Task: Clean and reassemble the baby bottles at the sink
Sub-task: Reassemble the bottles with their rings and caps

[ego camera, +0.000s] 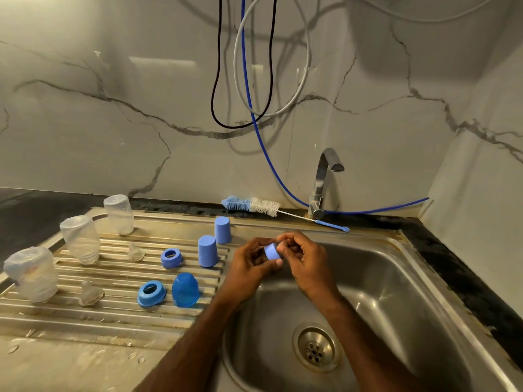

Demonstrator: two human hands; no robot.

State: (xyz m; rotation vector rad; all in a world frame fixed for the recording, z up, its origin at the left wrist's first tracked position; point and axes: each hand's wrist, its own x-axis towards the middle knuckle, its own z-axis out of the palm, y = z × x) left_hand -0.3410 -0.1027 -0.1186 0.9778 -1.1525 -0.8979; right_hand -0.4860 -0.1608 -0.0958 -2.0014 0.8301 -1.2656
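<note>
Sink basin (396, 292) dry, tap off; three bottles (80, 239) stand inverted on the drainer. Over the basin, left hand (249, 264) grips a blue collar ring (272, 251); right hand (300, 256) pinches something at its opening (likely the teat, hidden). Recommend seating it evenly all round.

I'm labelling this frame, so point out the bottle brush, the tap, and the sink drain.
bottle brush (254, 205): head view, on the bristles.
tap (325, 171): head view, on the upright neck.
sink drain (316, 347): head view, on the strainer's middle.
</note>
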